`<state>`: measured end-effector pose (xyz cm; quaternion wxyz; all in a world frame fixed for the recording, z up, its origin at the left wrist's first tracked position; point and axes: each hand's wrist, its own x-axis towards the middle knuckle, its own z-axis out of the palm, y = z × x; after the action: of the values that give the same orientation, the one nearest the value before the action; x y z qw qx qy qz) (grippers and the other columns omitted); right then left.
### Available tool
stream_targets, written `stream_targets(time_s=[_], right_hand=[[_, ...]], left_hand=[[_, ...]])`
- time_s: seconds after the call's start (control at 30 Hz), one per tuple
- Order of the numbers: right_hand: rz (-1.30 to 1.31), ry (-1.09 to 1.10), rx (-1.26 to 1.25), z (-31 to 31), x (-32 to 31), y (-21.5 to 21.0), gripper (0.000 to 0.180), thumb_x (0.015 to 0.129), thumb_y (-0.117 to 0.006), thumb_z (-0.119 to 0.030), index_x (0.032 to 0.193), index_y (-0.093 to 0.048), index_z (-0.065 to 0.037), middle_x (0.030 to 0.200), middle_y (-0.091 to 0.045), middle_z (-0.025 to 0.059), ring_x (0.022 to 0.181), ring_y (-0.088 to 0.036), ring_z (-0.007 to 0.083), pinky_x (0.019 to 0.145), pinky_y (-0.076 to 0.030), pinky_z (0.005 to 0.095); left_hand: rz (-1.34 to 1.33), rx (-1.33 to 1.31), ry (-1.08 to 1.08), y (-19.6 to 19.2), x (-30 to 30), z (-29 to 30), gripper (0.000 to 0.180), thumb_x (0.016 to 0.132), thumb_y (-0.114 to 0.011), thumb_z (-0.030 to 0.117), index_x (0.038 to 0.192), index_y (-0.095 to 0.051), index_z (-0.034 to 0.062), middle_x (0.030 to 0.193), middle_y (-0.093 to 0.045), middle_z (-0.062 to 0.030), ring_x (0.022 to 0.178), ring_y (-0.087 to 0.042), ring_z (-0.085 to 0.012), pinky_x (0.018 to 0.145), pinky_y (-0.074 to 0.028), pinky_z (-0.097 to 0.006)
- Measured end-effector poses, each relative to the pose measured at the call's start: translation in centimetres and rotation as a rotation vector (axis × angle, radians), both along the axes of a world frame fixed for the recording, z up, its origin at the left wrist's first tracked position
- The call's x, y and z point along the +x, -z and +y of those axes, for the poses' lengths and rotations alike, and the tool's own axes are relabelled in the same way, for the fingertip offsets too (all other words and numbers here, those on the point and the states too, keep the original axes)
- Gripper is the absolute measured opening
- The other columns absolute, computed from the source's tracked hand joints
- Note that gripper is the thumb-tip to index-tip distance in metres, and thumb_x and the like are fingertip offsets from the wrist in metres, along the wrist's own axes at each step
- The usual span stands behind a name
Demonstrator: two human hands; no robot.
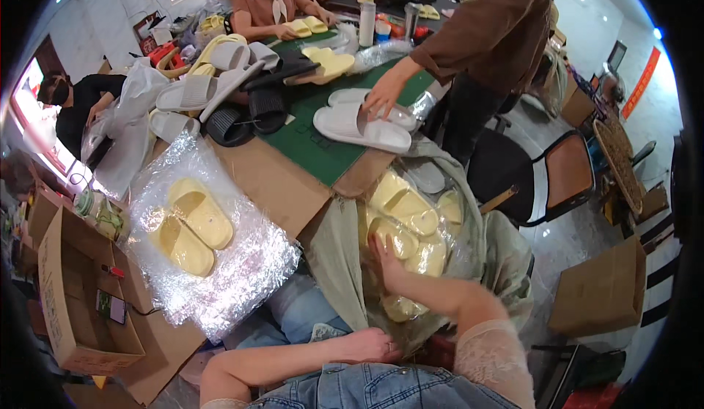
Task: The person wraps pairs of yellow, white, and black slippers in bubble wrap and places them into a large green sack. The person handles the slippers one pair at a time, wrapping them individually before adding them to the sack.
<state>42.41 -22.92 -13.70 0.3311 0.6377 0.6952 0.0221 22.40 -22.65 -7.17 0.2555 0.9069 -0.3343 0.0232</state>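
A grey-green cloth sack [334, 251] stands open before me, holding several yellow slippers [407, 207] in clear plastic bags. My right hand [386, 264] reaches in and lies against these wrapped slippers, its fingers stretched out. At the sack's near edge, my left hand [375, 344] is closed on the cloth; its fingertips are partly hidden. To the left, a pair of yellow slippers [202, 211] rests on a sheet of clear plastic wrap [249, 281], away from both hands.
Across the green mat [315, 152], a person in a brown sleeve touches white slippers [352, 127]. Grey and black slippers [268, 108] pile up at its left. A cardboard box [88, 284] stands at left, a chair [543, 174] and another box [601, 284] at right. Other people sit farther back.
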Motion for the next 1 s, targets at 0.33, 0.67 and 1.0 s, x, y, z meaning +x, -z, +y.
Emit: stream_targets(time_s=[0.33, 0.67, 1.0], right_hand=[[0.839, -0.038, -0.211, 1.9, 0.7, -7.1, 0.058, 0.087, -0.07, -0.043, 0.131, -0.063, -0.006, 0.14, -0.053, 0.0222, 0.132, -0.046, 0.0381, 0.108, -0.038, 0.0477], [0.546, 0.818, 0.833, 8.7, 27.1, -6.8, 0.041, 0.074, -0.078, -0.034, 0.105, -0.073, -0.007, 0.129, -0.064, 0.0139, 0.118, -0.06, 0.0303, 0.093, -0.052, 0.042], [0.724, 0.523, 1.047, 15.5, 27.0, 2.7, 0.031, 0.081, -0.057, -0.009, 0.11, -0.068, -0.002, 0.123, -0.062, 0.0207, 0.112, -0.059, 0.0396, 0.095, -0.05, 0.048]], left_hand=[[0.427, -0.526, -0.13, -3.3, -1.9, 5.5, 0.047, 0.083, -0.065, 0.031, 0.121, -0.059, 0.004, 0.118, -0.059, -0.0161, 0.117, -0.055, -0.0339, 0.101, -0.043, -0.043], [0.179, 0.097, -1.374, -0.6, 3.1, 11.7, 0.089, 0.077, -0.075, 0.029, 0.147, -0.03, -0.0047, 0.144, -0.04, -0.031, 0.121, -0.05, -0.044, 0.104, -0.042, -0.051], [0.309, -0.152, -1.382, 5.7, 4.4, 13.8, 0.071, 0.085, -0.064, 0.023, 0.146, -0.032, 0.0046, 0.126, -0.051, -0.0324, 0.12, -0.052, -0.0417, 0.09, -0.05, -0.054]])
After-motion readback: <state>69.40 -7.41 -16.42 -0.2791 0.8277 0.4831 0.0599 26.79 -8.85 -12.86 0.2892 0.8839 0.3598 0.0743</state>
